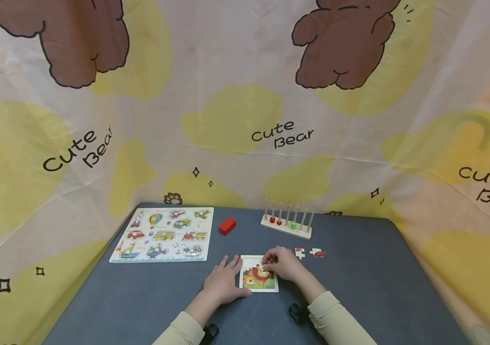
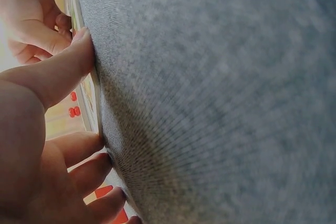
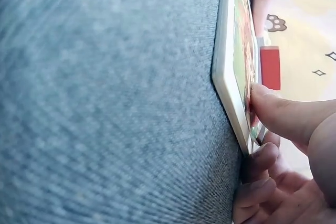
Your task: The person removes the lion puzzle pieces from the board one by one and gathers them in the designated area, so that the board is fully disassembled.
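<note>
A small jigsaw puzzle (image 1: pixel 259 282) with a lion picture lies in a white-edged tray (image 1: pixel 277 286) on the table. My left hand (image 1: pixel 223 282) is beside it, fingers spread; in the left wrist view its thumb (image 2: pixel 79 51) and index finger touch the tray's edge. Over the tray's upper right part, my right hand (image 1: pixel 285 263) pinches a puzzle piece (image 3: pixel 258 134) between thumb and fingers. That piece is mostly hidden by the hand. To the right of that hand lie two loose puzzle pieces, one pink and white (image 1: pixel 299 253), the other reddish (image 1: pixel 317 252).
A large vehicle picture board (image 1: pixel 171 261) lies at the back left. Next to it is a red block (image 1: pixel 227 226). Behind the right hand stands a wooden peg rack (image 1: pixel 285 229) with red and green beads. A patterned cloth (image 1: pixel 227 120) hangs behind the table (image 1: pixel 357 287).
</note>
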A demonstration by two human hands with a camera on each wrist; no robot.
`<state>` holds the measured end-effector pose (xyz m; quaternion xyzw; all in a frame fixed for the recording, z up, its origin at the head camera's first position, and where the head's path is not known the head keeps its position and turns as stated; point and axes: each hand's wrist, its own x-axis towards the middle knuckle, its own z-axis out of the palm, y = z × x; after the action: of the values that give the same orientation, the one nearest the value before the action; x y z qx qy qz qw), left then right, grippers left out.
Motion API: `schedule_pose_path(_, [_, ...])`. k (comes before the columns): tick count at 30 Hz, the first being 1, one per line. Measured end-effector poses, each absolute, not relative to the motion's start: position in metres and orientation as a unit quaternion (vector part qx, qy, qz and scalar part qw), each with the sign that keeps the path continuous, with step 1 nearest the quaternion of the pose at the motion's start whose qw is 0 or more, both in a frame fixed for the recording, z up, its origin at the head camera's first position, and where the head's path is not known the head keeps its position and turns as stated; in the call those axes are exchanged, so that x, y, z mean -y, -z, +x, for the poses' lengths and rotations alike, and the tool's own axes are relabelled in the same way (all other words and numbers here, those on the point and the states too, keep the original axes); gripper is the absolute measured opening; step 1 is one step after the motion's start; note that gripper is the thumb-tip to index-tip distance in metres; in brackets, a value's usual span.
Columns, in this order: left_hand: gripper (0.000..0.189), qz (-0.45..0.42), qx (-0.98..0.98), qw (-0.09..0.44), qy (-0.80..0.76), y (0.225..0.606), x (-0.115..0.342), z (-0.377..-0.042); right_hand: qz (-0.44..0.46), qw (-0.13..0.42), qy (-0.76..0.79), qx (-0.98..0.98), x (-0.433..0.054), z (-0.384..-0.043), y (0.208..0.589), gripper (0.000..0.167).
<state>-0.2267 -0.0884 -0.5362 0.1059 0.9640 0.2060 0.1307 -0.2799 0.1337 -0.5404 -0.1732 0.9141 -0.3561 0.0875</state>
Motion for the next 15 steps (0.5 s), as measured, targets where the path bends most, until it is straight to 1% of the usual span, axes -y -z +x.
schedule_pose_path(4, [0.098,0.106,-0.964,0.128,-0.205,0.5361,0.0882,-0.2263,-0.175,0.063,0.351,-0.918,-0.1337,-0.2798,0.5420,0.009])
schedule_pose_path(9, [0.098,0.109,-0.964,0.126,-0.206,0.5381,0.0885,-0.2264,-0.163,0.048,0.389,-0.905,-0.1344,-0.2793,0.5431,0.007])
schedule_pose_path(13, [0.098,0.106,-0.965,0.124,-0.206,0.5384,0.0884,-0.2266,-0.137,0.031,0.438,-0.888,-0.1364,-0.2804,0.5404,0.018])
schedule_pose_path(15, [0.098,0.105,-0.965,0.125,-0.205,0.5384,0.0881,-0.2269,-0.126,0.021,0.453,-0.882,-0.1388,-0.2818,0.5379,0.019])
